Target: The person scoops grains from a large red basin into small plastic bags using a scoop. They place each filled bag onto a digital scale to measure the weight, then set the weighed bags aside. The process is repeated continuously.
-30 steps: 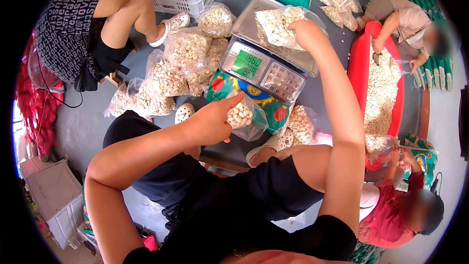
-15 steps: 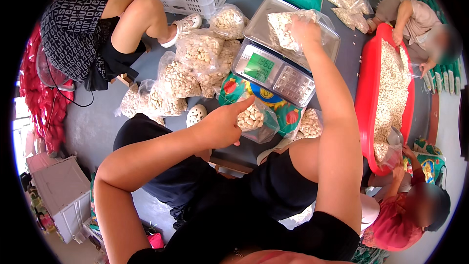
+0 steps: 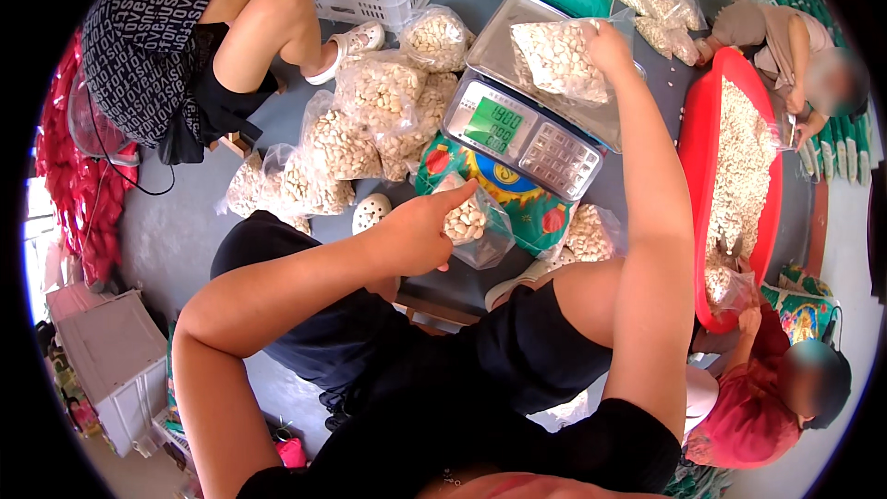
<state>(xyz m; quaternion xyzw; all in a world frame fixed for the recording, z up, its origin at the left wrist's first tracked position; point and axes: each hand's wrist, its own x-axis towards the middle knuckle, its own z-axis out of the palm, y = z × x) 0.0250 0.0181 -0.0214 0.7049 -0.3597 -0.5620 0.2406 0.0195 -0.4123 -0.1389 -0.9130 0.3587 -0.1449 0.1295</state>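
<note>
While the left hand (image 3: 418,229) grips a near kernel bag (image 3: 466,221), the half-closed right hand (image 3: 607,50), hold uncertain, touches a far bag (image 3: 554,57) on the digital scale (image 3: 520,137); tilting risks spills.

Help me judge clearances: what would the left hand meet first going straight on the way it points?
Probably the green sack beneath the scale: in the picture, the line from the left hand crosses it first. Height is unclear, so the hand might pass above and meet the scale.
</note>
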